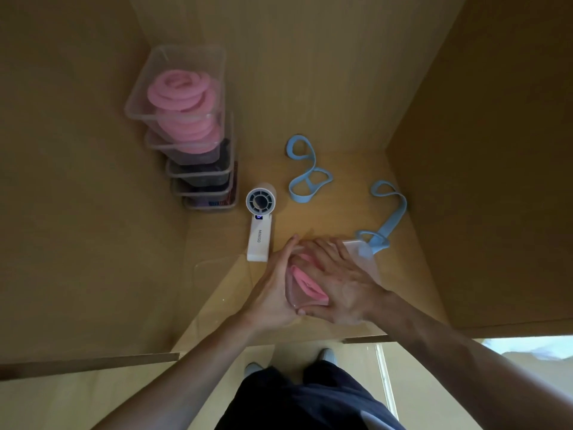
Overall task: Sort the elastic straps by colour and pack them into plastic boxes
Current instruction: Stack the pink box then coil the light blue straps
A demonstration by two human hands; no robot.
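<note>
The wooden desk (341,169) carried a stack of clear boxes (138,97) at back left; I counted five, the top two full of pink coils, the lower ones dark. Near me one more clear box (297,294), long axis running away from me, held one pink strap (305,279). My left hand (273,293) lay straight-fingered along its left side; my right hand (341,283) pressed spread and flat on top. Two blue straps (311,166) (395,217) lay lengthwise near-to-far, well apart. One white fan (259,231) stood between.
</note>
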